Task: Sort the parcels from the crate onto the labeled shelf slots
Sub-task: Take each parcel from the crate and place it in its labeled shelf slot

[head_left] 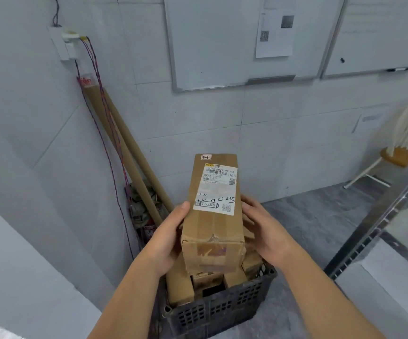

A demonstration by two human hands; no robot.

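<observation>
**Desk:** How far along is the sorting looking?

**Field:** Early, by my reading. A metal shelf is edging into the right of the frame, with no slot or shelved parcel showing on it. The black crate is sitting on the floor beneath the hands, holding several brown parcels standing on end. One long cardboard parcel is being held just above the crate, tilted so its labelled face is meeting the camera. So one is being picked, none is showing as shelved, and the rest are waiting.

**Desk:** And the hands?

**Field:** The left hand is gripping the parcel's left side, thumb lying on the top face. The right hand is gripping the right side, fingers pressed together and wrapping the edge.

**Desk:** What is escaping the lens?

**Field:** The shelf's slot labels are lying out of frame, so the target slot is not showing. The parcel is hiding the fingertips beneath it, and I cannot tell whether its near end is touching the parcels below. The crate's floor is hiding too, so what is left cannot be counted. The white shipping label is carrying print too fine to read. A small tag at the far end is appearing to read "2-1".
</observation>
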